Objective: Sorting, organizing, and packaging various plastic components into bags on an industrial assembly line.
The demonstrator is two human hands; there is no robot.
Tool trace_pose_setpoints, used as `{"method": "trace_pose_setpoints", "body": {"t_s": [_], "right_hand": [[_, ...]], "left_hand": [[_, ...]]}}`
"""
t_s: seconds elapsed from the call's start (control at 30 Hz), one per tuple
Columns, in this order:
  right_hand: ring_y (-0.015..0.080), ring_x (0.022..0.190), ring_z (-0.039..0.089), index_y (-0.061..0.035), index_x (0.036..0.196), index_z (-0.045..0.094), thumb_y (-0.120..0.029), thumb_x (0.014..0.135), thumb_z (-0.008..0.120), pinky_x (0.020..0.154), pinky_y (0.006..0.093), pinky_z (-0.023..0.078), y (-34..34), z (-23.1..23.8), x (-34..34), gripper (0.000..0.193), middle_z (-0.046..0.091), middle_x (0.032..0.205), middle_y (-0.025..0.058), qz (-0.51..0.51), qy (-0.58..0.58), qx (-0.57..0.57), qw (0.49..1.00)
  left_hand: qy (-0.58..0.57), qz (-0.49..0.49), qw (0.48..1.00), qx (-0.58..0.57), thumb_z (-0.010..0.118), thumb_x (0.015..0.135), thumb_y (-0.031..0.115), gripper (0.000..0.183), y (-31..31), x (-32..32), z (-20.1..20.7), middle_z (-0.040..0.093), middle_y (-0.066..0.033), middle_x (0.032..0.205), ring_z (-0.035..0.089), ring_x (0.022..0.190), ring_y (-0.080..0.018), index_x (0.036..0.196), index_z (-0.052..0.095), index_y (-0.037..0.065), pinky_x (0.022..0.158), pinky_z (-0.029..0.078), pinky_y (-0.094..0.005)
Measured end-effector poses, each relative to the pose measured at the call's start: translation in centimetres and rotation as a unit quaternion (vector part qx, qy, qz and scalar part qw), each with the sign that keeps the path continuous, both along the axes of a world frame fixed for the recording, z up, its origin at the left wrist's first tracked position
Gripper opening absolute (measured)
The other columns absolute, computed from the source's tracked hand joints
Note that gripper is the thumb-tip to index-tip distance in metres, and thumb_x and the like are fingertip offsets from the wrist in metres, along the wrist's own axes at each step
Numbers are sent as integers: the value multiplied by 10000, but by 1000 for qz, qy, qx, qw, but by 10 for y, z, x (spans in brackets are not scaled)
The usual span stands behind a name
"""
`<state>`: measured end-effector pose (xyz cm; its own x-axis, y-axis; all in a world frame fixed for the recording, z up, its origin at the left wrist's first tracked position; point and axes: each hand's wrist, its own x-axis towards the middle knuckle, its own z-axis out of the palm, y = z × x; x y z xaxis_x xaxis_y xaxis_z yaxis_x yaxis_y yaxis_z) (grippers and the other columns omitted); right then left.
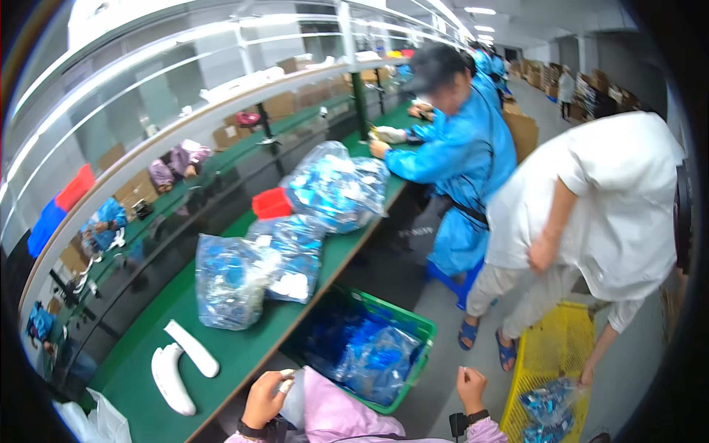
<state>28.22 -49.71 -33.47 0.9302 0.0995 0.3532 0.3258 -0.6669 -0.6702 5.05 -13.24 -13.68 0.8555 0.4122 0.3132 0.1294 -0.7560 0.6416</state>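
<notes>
My left hand (264,400) is raised over the near edge of the green bench, fingers loosely bent and apart, with white covers on some fingertips. It holds nothing that I can see. My right hand (471,388) is curled closed above the floor, right of the green crate, with nothing visible in it. Nearest to my left hand on the bench are two white curved plastic pieces, a straighter one (193,350) and a more bent one (170,380). Past them lie clear bags of blue-wrapped parts (230,280), (289,258).
A green crate (427,336) with blue bagged parts stands below the bench edge. To the right, a person in white (591,199) bends over a yellow basket (550,332), one hand at a bag. A co-worker in blue (473,162) sits farther along. A red bin (272,203) stands among the bags.
</notes>
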Motion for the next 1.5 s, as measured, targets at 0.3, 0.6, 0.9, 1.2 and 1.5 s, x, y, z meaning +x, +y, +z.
{"method": "trace_pose_setpoints", "body": {"t_s": [0.3, 0.6, 0.9, 1.2, 1.5], "right_hand": [[337, 843, 610, 10, 945, 643, -93, 806, 667, 759, 378, 483, 273, 211, 23, 175, 642, 913, 166, 354, -150, 204, 900], [385, 1027, 579, 59, 1126, 576, -304, 864, 644, 882, 407, 457, 451, 238, 40, 452, 599, 1107, 227, 423, -86, 139, 891], [430, 1329, 313, 44, 1157, 592, -537, 904, 474, 1044, 597, 253, 496, 244, 50, 645, 483, 1314, 262, 404, -61, -114, 905], [424, 753, 572, 0, 807, 569, -252, 916, 540, 642, 469, 444, 480, 262, 1, 276, 579, 770, 211, 496, -76, 92, 860], [363, 820, 644, 8, 949, 651, -453, 857, 608, 739, 425, 504, 427, 242, 50, 472, 660, 928, 196, 238, -159, 58, 956]], "left_hand": [[-166, 269, 948, -34, 604, 871, 131, 333, 81, -29, 42, 587, -157, 1083, 545, 1044, -308, 1168, 548, -9, 930, 411, -370], [-52, 266, 957, -103, 579, 898, 418, 643, 192, -4, 29, 464, -266, 1326, 407, 1241, -408, 1317, 426, -44, 1046, 320, -442], [-36, 329, 916, -228, 416, 939, 510, 698, 230, 24, 3, 448, -284, 1350, 383, 1270, -441, 1343, 393, -59, 1081, 267, -454], [-86, 385, 877, -274, 394, 931, 522, 660, 244, 35, -20, 485, -214, 1351, 428, 1254, -391, 1353, 433, 16, 1064, 291, -442], [-56, 322, 942, -79, 585, 870, 450, 658, 187, 26, 34, 417, -221, 1380, 349, 1277, -399, 1341, 441, 14, 1064, 263, -498]]}}
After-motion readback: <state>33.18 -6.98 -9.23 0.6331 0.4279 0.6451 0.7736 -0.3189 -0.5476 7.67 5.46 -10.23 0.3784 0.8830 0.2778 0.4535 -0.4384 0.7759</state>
